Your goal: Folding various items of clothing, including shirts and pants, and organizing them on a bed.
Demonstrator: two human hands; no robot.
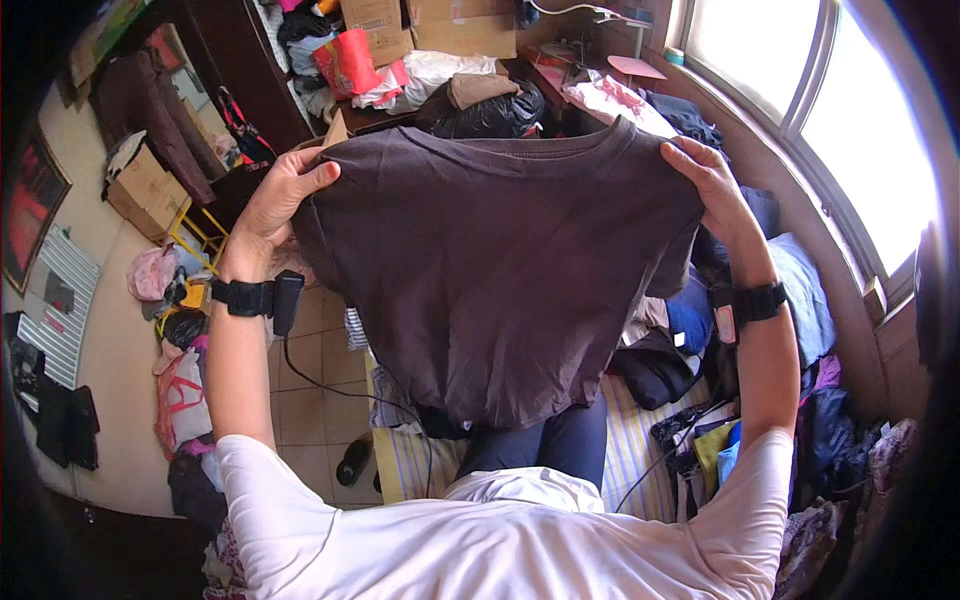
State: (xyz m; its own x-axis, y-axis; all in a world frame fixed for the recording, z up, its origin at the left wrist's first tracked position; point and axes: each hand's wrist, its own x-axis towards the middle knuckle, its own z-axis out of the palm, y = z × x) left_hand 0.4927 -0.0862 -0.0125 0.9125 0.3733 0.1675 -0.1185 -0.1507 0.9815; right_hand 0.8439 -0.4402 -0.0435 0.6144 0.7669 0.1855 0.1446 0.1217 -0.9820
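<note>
A dark brown T-shirt [500, 260] hangs spread out in front of me, its neckline at the top and its hem down by my lap. My left hand [278, 196] pinches it at the left shoulder, thumb on the near side. At the opposite shoulder my right hand [705, 180] grips the cloth in the same way, fingers partly hidden behind the fabric. Both arms are stretched forward and raised. Black straps with cables circle both wrists. The shirt covers part of the bed and floor behind it.
I sit on a striped sheet [640, 440]. Piled clothes [690, 340] lie on my right below the window [860, 110]. Black plastic bags [490, 110] and cardboard boxes [460, 30] stand beyond the shirt. Bags and clothes [180, 395] line the left wall beside the tiled floor [305, 420].
</note>
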